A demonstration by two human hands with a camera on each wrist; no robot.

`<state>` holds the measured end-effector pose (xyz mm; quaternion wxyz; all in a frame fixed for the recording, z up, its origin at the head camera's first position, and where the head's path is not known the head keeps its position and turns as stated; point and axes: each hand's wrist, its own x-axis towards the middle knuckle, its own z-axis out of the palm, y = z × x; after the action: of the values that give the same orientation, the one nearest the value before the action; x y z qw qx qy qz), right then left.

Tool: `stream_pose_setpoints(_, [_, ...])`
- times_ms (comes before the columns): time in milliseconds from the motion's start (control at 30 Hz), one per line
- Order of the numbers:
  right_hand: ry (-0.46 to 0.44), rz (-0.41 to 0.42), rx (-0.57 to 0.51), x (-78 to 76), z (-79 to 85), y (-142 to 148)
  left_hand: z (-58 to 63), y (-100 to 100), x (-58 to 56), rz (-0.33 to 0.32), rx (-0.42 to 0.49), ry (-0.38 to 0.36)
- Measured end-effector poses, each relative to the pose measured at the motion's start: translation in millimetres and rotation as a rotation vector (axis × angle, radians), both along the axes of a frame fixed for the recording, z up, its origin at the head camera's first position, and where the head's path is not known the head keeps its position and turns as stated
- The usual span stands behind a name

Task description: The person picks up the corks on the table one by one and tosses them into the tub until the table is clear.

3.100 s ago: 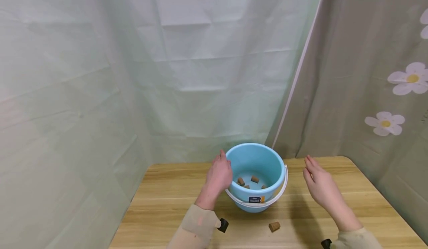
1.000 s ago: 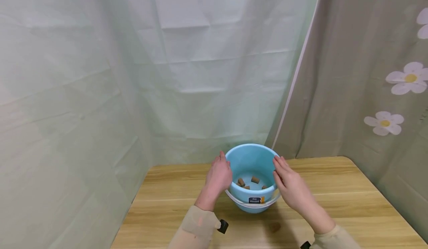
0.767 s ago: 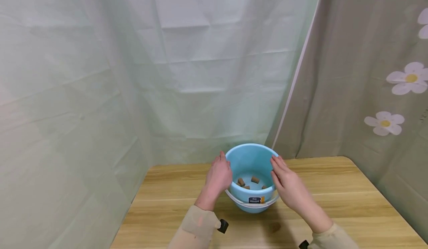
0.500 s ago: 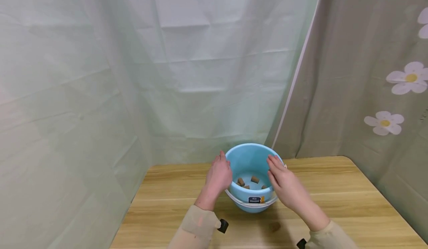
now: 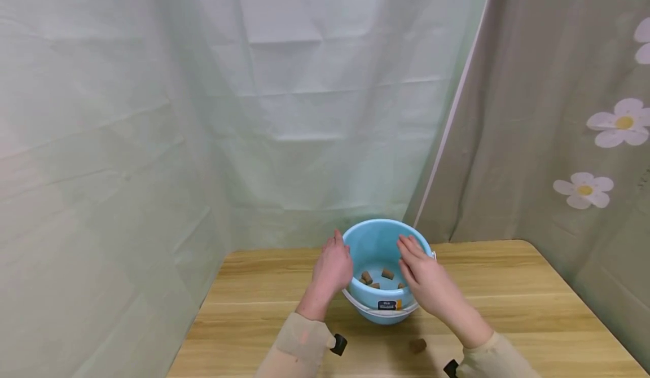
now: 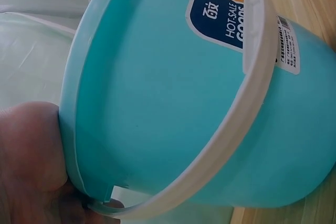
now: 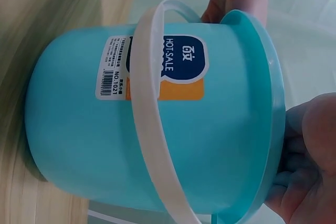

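A light blue bucket (image 5: 386, 298) with a white handle (image 7: 152, 93) stands upright on the wooden table. Several brown corks (image 5: 387, 274) lie on its bottom. My left hand (image 5: 332, 265) grips the rim at the left side; in the left wrist view its thumb base presses against the rim and its fingers are partly hidden beside the handle joint. My right hand (image 5: 426, 279) is over the right side of the bucket's mouth, fingers extended and close together, with nothing visible in them. Another cork (image 5: 418, 345) lies on the table in front of the bucket, in shadow.
The wooden table (image 5: 259, 299) ends at a pale curtain (image 5: 315, 141) behind it. A grey-brown curtain (image 5: 518, 141) with white flowers hangs at the right. The bucket's handle hangs down around its front.
My right hand has moved left from beside the bucket to over its right rim and keeps shifting slowly inward. My left hand, the bucket and the corks stay in place.
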<state>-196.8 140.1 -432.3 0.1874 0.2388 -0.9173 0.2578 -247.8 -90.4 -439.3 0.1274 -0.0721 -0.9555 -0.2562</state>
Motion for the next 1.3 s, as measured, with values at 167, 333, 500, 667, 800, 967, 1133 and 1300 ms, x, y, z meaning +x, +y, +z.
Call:
stream_pose_setpoints(167, [-0.017,-0.011,0.004,0.1,-2.4,-1.1,-3.2,0.8,0.6,0.003,0.007,-0.019])
stream_pose_setpoints(333, [-0.018,-0.009,0.000,1.0,-4.0,-0.4,-4.5,1.8,0.7,0.002,0.004,-0.018])
stream_pose_setpoints(500, [-0.007,-0.007,-0.003,1.0,-5.6,1.5,-2.8,3.3,-0.4,0.004,0.012,-0.020])
stream_pose_setpoints(667, [0.008,-0.007,-0.020,1.6,-5.5,4.7,-0.8,4.2,-1.2,0.010,0.017,-0.024])
stream_pose_setpoints(800, [0.038,0.002,-0.046,3.0,-5.1,9.2,0.8,4.2,-2.1,0.010,0.012,-0.025])
stream_pose_setpoints(967, [0.075,0.006,-0.071,7.8,-7.7,19.2,2.9,4.5,-2.9,0.009,0.016,-0.036])
stream_pose_setpoints(1133, [0.041,-0.021,-0.082,24.3,-9.8,31.9,3.9,4.9,-3.6,0.004,0.019,-0.044])
stream_pose_setpoints(1300, [0.064,-0.049,-0.078,42.9,-10.2,42.6,3.8,5.6,-2.3,0.001,0.029,-0.050])
